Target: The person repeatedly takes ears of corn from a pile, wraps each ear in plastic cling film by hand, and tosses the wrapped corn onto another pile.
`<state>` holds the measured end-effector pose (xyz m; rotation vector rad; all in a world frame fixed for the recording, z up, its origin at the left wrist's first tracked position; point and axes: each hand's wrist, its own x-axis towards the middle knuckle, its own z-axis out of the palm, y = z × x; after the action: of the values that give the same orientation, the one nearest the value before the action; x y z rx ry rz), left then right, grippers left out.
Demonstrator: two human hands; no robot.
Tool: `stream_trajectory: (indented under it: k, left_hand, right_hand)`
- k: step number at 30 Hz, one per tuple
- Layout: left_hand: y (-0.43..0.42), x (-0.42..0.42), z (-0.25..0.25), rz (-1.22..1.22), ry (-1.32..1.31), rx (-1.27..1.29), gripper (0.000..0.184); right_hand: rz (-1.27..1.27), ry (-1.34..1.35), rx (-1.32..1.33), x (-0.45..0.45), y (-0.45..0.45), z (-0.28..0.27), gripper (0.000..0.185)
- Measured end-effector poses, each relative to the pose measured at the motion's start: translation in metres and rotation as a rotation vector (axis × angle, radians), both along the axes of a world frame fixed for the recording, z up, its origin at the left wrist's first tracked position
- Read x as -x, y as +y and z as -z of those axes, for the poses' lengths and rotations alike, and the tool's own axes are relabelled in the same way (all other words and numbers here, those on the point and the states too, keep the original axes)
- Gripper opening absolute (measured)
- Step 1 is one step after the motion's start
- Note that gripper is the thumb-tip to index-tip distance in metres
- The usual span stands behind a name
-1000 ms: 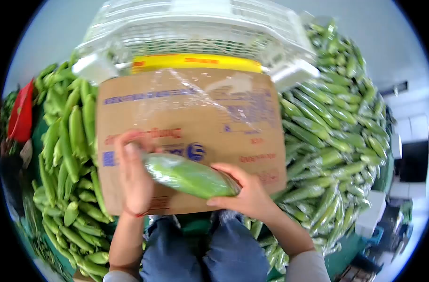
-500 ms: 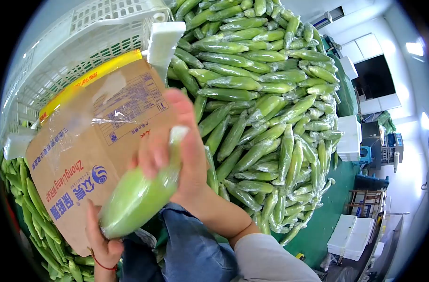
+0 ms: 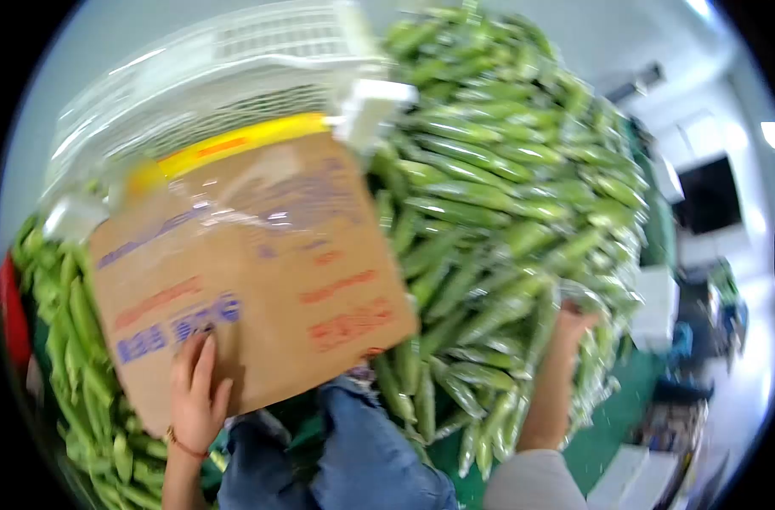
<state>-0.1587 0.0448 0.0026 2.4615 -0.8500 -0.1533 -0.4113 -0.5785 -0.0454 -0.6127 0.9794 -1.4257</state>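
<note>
Cardboard (image 3: 273, 263): blue and red print on its face, all too blurred to read
Upper-left blue line (image 3: 154, 234): one row of characters, illegible
Upper-right blue block (image 3: 319, 200): rows of small characters, illegible
Left red line (image 3: 156, 302): blurred; half a second earlier it reads "ZhongLiang WRAP"
Large blue characters (image 3: 181, 330): below the left red line, illegible
Round blue emblem (image 3: 228, 308): at the right end of the large blue characters, its figure smeared
Right red lines (image 3: 338, 286): two short rows above a red block (image 3: 350, 327), illegible
Yellow strip (image 3: 260, 138): along the top edge, with red print (image 3: 223, 147); earlier, "LIANG WRAP" is readable there
</note>
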Motion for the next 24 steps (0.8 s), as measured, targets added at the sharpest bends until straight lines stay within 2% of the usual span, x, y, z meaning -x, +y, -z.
stream_trajectory:
  k: [2,3,4,5,7,8,9,11,12,14,15,17,18,19,20,22,24]
  left_hand:
    - [0.017,0.002,0.006,-0.122,-0.148,-0.072,0.065]
    - [0.023,-0.007,0.01,-0.194,-0.11,-0.085,0.067]
    - [0.027,-0.016,0.016,-0.25,-0.113,-0.06,0.066]
    - [0.028,-0.03,0.018,-0.295,-0.166,-0.044,0.064]
    - [0.033,-0.061,0.027,-0.402,-0.125,0.066,0.058]
    - [0.035,-0.081,0.03,-0.433,-0.139,0.123,0.055]
    - [0.039,-0.102,0.033,-0.379,-0.259,0.081,0.051]
    - [0.042,-0.143,0.034,-0.258,-0.489,-0.014,0.042]
    - [0.047,-0.16,0.032,-0.161,-0.464,0.04,0.035]
    - [0.058,-0.178,0.033,0.031,-0.407,0.151,0.021]
    - [0.063,-0.175,0.029,-0.046,-0.378,0.178,0.017]
    - [0.078,-0.15,0.015,-0.208,-0.307,0.218,0.01]
    - [0.088,-0.129,0.011,-0.31,-0.226,0.304,0.012]
    - [0.102,-0.11,0.002,-0.159,-0.397,0.209,0.017]
    - [0.113,-0.082,0.003,-0.14,-0.434,0.105,0.015]
    - [0.132,-0.028,0.012,0.06,-0.433,0.168,0.009]
    - [0.145,0.03,0.029,0.037,-0.396,0.186,0.015]
  right_hand:
    - [-0.052,-0.093,-0.156,-0.015,-0.023,-0.027,0.089]
    - [-0.24,0.161,0.085,-0.057,0.015,-0.031,0.09]
    - [-0.495,0.37,0.259,-0.098,0.071,-0.038,0.075]
    - [-0.783,0.456,0.328,-0.132,0.122,-0.038,0.06]
    - [-1.22,1.04,0.862,-0.19,0.22,-0.033,0.048]
    - [-1.222,1.086,1.246,-0.222,0.267,-0.04,0.044]
    - [-1.187,1.109,1.635,-0.254,0.295,-0.048,0.04]
    - [-1.12,0.994,1.637,-0.309,0.301,-0.029,0.033]
    - [-1.09,0.943,1.637,-0.325,0.307,-0.02,0.03]
    - [-1.199,1.031,1.5,-0.333,0.308,-0.022,0.025]
    - [-1.247,1.07,1.434,-0.34,0.304,-0.025,0.022]
    - [-1.251,0.971,0.889,-0.32,0.291,-0.022,0.016]
    - [-1.253,0.924,0.974,-0.301,0.283,-0.029,0.014]
    - [-1.25,0.872,1.06,-0.279,0.273,-0.036,0.013]
    - [-1.249,0.893,1.158,-0.255,0.266,-0.031,0.007]
    - [-1.255,0.962,1.269,-0.209,0.277,-0.038,0.004]
    - [-1.508,0.999,1.153,-0.164,0.268,-0.025,0.003]
